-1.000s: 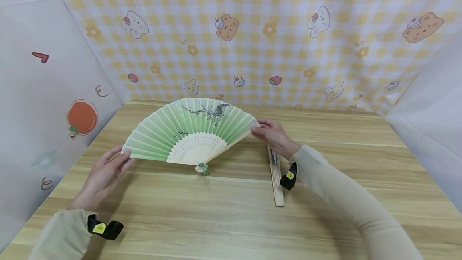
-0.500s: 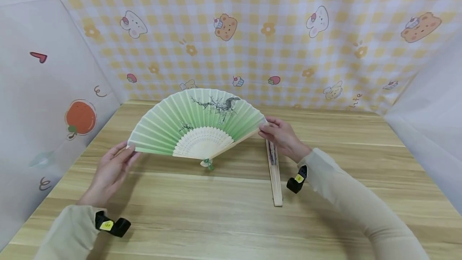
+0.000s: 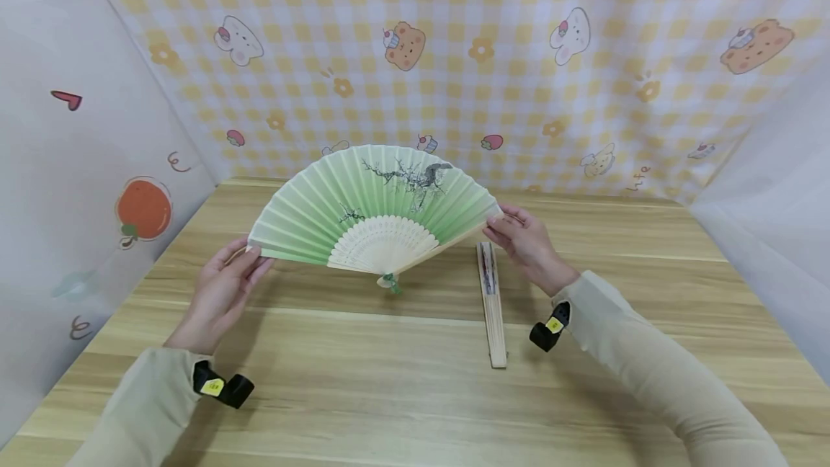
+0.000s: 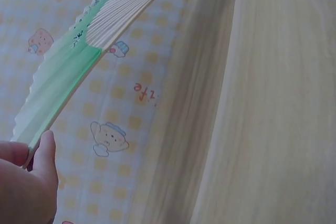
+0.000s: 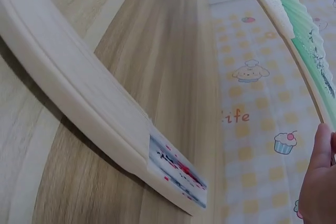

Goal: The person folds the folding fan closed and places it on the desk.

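Green pleated fan (image 3: 382, 197), spread wide, is held above the wood table (image 3: 363, 380), mostly L of the folded fan (image 3: 493, 316). Its L edge is pinched btwn thumb & fingers of the left hand (image 3: 223, 290), well L of the folded fan; R edge is gripped likewise by the right hand (image 3: 530, 247), just R of the folded fan's far end. Yellow-checked cloth (image 3: 512, 99) is hung beyond the folded fan.

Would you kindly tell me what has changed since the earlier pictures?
The open green fan has moved up and rightward in the head view, with the left hand and right hand holding it throughout. The folded fan stayed put; its upper end, previously covered, now shows.
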{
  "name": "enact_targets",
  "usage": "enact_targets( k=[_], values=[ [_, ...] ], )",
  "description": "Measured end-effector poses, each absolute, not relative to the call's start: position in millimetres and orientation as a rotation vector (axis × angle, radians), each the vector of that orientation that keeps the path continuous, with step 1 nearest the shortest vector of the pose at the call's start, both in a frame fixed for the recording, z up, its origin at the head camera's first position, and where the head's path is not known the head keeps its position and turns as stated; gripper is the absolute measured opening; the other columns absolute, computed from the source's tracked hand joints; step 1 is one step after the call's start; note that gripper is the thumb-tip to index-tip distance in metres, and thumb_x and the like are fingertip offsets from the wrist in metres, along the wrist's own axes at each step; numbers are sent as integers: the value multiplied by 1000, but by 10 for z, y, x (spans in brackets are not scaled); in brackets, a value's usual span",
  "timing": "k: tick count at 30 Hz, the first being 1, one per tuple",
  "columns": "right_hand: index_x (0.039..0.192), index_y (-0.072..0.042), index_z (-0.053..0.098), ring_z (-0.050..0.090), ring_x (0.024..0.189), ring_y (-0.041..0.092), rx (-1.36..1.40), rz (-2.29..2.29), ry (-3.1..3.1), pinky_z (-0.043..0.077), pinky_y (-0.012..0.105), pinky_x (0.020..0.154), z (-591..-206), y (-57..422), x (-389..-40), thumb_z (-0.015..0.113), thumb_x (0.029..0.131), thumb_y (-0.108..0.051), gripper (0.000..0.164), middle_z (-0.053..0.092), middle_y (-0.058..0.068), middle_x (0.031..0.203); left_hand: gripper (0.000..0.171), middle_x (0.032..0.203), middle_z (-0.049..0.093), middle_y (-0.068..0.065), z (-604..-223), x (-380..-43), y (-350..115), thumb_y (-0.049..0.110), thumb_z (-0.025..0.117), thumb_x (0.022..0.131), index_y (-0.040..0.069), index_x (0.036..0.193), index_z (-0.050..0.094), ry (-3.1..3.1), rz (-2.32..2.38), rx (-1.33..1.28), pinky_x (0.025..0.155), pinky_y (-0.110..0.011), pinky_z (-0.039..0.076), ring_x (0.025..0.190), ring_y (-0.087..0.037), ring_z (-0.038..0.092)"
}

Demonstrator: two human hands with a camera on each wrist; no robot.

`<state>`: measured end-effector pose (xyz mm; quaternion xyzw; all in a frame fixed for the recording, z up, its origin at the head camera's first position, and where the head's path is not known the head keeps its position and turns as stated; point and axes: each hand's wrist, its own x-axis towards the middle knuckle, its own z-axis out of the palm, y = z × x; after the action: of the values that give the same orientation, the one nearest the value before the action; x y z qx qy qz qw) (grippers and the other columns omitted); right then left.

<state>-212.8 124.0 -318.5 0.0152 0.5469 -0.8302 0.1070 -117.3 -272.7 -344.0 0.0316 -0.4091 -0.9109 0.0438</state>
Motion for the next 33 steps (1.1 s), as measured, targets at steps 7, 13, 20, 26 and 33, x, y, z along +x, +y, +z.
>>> enact_targets(
  k=[7, 13, 20, 26, 33],
  values=[
    [107, -4, 47, 62, 80, 14, 7, -2525, 1605, 50, 24, 78, -3163, 1304, -2103, 52, 85, 6, 25, 60, 6, 90, 19, 97, 54, -9, -3391, -1255, -2608, -5, 52, 85, 3, 102, 48, -1251, -2780, 99, 84, -25, 47, 86, -16, 59],
    [107, -4, 48, 62, 78, 14, -12, -2572, 1604, 50, 23, 78, -3159, 1342, -2077, 51, 85, 8, 26, 60, 5, 87, 18, 97, 53, -8, -3376, -1304, -2524, -4, 53, 85, 3, 101, 48, -1277, -2752, 111, 83, -25, 48, 84, -15, 58],
    [106, -4, 48, 61, 72, 13, 17, -2649, 1604, 51, 22, 75, -3146, 1405, -2082, 51, 84, 9, 25, 59, 5, 79, 28, 98, 53, -8, -3332, -1377, -2426, -4, 54, 84, 2, 107, 40, -1268, -2756, 120, 84, -25, 47, 85, -15, 58],
    [105, -3, 49, 63, 74, 14, -4, -2673, 1576, 50, 22, 76, -3167, 1483, -2061, 53, 84, 8, 24, 63, 6, 82, 32, 100, 50, -7, -3333, -1437, -2348, -9, 55, 82, 4, 108, 41, -1280, -2724, 155, 81, -23, 49, 84, -13, 59],
    [107, -3, 49, 63, 77, 15, -25, -2687, 1526, 49, 23, 78, -3210, 1549, -2042, 52, 84, 8, 26, 62, 7, 85, 37, 98, 50, -6, -3356, -1486, -2272, -14, 55, 79, 4, 108, 42, -1284, -2699, 187, 77, -21, 50, 83, -12, 57]
  ],
)
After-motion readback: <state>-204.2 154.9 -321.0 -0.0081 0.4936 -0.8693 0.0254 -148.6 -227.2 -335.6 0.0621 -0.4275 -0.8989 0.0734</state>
